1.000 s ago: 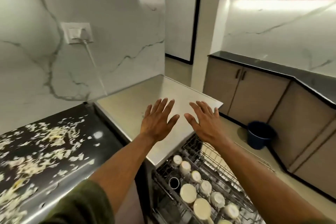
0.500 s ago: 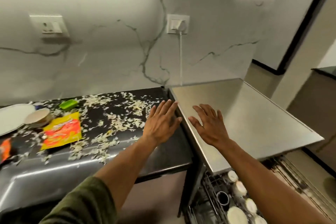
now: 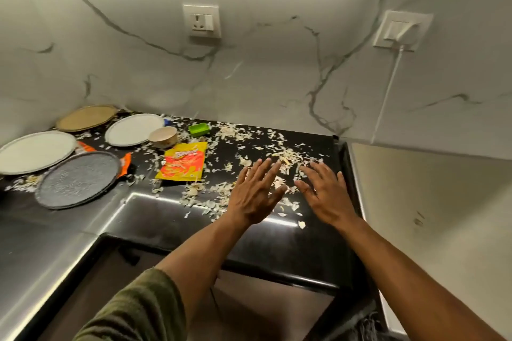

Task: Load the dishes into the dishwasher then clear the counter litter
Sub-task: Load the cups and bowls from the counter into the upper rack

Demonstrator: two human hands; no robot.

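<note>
Left hand [image 3: 253, 196] and right hand [image 3: 327, 196] flat, fingers spread, empty, over pale peel litter [image 3: 288, 158] at black bench's [image 3: 69, 232] right end. Plates, incl. grey round plate [image 3: 77, 178], unloaded at left end. Take those first.

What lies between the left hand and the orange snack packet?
Head view: only scattered pale peel scraps on black counter separate left hand from orange snack packet.
</note>
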